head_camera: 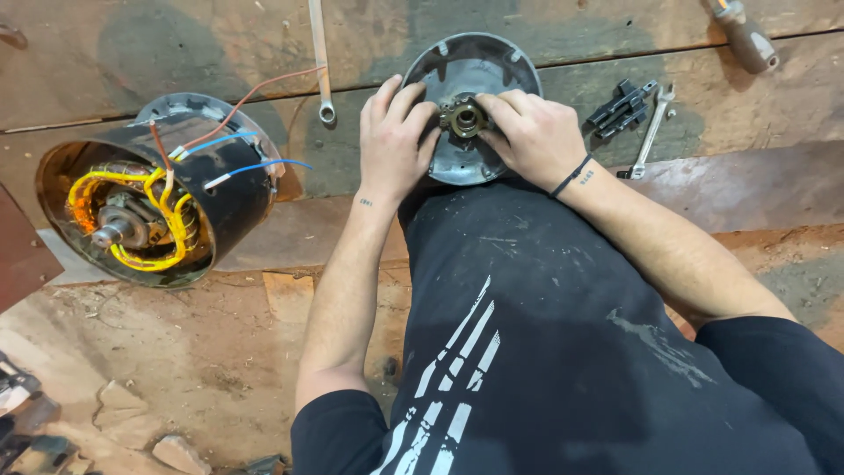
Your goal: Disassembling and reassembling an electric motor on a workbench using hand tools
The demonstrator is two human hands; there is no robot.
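A round grey metal end cover (475, 63) lies on the wooden bench right in front of me. At its centre sits a brass-coloured bearing hub (464, 118). My left hand (392, 141) rests on the cover's left side with its fingers pressing against the hub. My right hand (533, 134) grips the hub from the right with thumb and fingers. A black cord band circles my right wrist.
A black motor housing (158, 189) with yellow windings and red and blue wires lies on its side at the left. A long wrench (321, 57), a short wrench (649, 134), a black plastic part (621, 107) and a screwdriver handle (745, 37) lie on the bench.
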